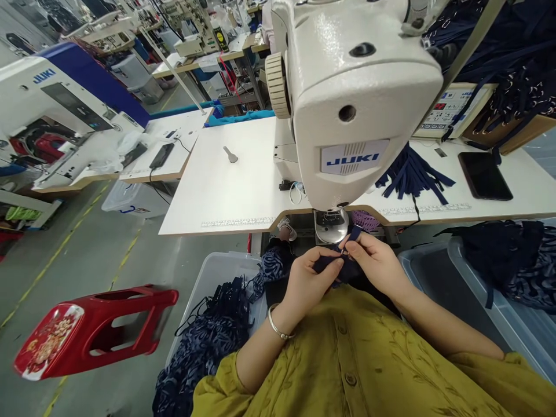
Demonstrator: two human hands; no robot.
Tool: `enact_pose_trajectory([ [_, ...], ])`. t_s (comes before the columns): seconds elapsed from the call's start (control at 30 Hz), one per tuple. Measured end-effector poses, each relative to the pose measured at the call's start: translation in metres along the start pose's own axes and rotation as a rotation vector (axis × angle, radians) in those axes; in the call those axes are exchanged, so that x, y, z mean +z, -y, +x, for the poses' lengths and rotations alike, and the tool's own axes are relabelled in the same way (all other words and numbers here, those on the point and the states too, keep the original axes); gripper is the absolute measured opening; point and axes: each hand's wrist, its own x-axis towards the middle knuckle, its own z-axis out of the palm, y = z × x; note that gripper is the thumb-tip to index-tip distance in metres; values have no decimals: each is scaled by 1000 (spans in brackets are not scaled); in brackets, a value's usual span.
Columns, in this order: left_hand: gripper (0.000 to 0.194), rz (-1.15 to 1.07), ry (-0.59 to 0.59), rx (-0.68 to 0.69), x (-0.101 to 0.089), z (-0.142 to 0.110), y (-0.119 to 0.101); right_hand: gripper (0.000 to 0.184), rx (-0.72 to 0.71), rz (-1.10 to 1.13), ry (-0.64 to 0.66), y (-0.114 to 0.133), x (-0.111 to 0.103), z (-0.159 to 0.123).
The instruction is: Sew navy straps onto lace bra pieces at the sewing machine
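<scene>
Close to my body, just below the sewing machine (347,104), both hands meet at a navy strap (355,233) with a small metal ring (344,252). My left hand (310,278) pinches at the ring from the left, thumb and forefinger together. From the right, my right hand (376,260) grips the strap and ring between thumb and fingers. Dark navy fabric hangs beneath the fingers, partly hidden by them. The machine's needle area and round metal sewing bed (330,227) are right in front of my hands.
On the white table (234,179) lie a bundle of navy straps (414,174), a phone (485,175) and a control panel (452,110). Plastic bins with navy patterned fabric (204,341) flank me. A red stool (95,333) lies on the floor at left.
</scene>
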Motion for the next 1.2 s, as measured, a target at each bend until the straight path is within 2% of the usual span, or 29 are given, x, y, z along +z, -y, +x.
enact_pose_trajectory([
  [0.13,15,-73,6,-94,0,1,3,27,28,34,48,-1,0,2],
  [0.23,14,-11,-29,-64,-2,1,5,22,13,88,84,-3,-1,1],
  [0.4,7,137,-90,193,-1,3,8,18,10,53,15,-6,-1,-2],
  [0.53,4,205,-103,386,1,1,11,8,-164,18,-26,-9,0,-5],
  [0.67,7,278,-129,471,2,-2,12,6,-305,21,-23,-14,0,-6],
  [0.87,20,358,-117,472,1,-1,8,10,-355,-64,-7,-18,-4,-4],
  [0.93,17,356,-87,471,2,0,7,10,-359,-95,11,-17,-7,-4],
  [1.0,10,319,-50,400,3,0,7,7,-359,-136,25,-14,-10,-3],
  [1.1,9,173,-24,202,5,1,11,6,-354,-198,47,-10,-13,1],
  [1.2,16,132,-90,121,8,5,18,7,-330,-270,51,-9,-12,10],
])
